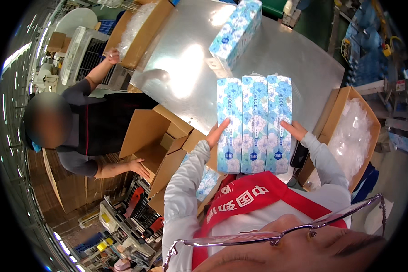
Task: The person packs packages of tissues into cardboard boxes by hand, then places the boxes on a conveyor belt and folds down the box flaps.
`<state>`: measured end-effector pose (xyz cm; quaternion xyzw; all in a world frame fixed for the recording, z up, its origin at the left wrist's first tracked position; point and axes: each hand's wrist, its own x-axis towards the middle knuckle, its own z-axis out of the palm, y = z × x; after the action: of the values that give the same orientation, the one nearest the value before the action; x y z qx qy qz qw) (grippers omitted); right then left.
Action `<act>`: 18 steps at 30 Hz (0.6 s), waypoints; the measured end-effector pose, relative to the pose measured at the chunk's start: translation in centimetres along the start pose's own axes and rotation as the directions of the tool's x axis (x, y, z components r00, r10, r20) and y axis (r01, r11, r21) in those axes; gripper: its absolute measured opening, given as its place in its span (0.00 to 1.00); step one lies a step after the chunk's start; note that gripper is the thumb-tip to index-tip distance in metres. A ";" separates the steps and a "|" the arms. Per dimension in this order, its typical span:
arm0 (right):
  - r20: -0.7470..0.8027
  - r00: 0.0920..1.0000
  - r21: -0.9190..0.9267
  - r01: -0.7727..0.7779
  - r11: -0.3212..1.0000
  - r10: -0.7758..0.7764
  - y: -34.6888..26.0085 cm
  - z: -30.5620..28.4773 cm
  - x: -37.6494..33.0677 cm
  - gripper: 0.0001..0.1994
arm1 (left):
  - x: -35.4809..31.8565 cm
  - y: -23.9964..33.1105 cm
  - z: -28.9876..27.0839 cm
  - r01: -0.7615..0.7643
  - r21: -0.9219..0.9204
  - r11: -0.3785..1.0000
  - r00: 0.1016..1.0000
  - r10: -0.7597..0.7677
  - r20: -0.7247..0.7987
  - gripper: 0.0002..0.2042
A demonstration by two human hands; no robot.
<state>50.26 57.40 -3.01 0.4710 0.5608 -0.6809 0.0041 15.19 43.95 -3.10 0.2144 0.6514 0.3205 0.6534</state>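
Three long tissue packs in blue and white floral wrap stand side by side in front of me: a left pack, a middle pack and a right pack. My left hand presses the left pack's outer side, its thumb on the front. Against the right pack's outer side lies my right hand, thumb also on the front. The row is squeezed between my two hands; most of my fingers are hidden behind it. Beyond it, more floral packs stand together on the metal table.
At left a co-worker has one hand at an open carton and the other at a box of clear plastic. Another box of plastic film stands at my right. A dark phone-like object lies beside the packs.
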 end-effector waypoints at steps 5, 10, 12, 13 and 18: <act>-0.020 0.994 -0.057 0.104 0.993 -0.105 -0.1 0.9 -0.1 0.37 | -2.1 0.7 -1.0 -0.070 -0.095 0.993 0.996 0.075 0.044 0.43; -0.102 0.911 0.178 0.413 0.893 -0.401 -0.4 6.8 -3.5 0.36 | -10.9 -2.1 -1.4 -0.330 -0.237 0.914 0.943 0.328 -0.049 0.40; -0.214 0.863 0.383 0.505 0.774 -0.457 -0.8 11.4 -4.8 0.36 | -15.7 -2.6 -2.5 -0.532 -0.167 0.830 0.842 0.499 -0.204 0.40; -0.090 0.828 0.332 0.549 0.767 -0.553 -1.7 13.2 -5.8 0.36 | -18.4 -3.1 -4.8 -0.639 -0.064 0.767 0.759 0.614 -0.216 0.38; 0.580 0.590 -0.180 0.766 0.618 -0.562 -8.1 24.9 -14.7 0.36 | -38.8 -2.3 -14.8 -0.602 -0.064 0.796 0.790 0.582 -0.194 0.38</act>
<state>38.25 33.58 10.89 0.0279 0.8087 -0.5871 -0.0226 2.99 13.20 22.10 0.3400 0.5818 0.5652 0.4758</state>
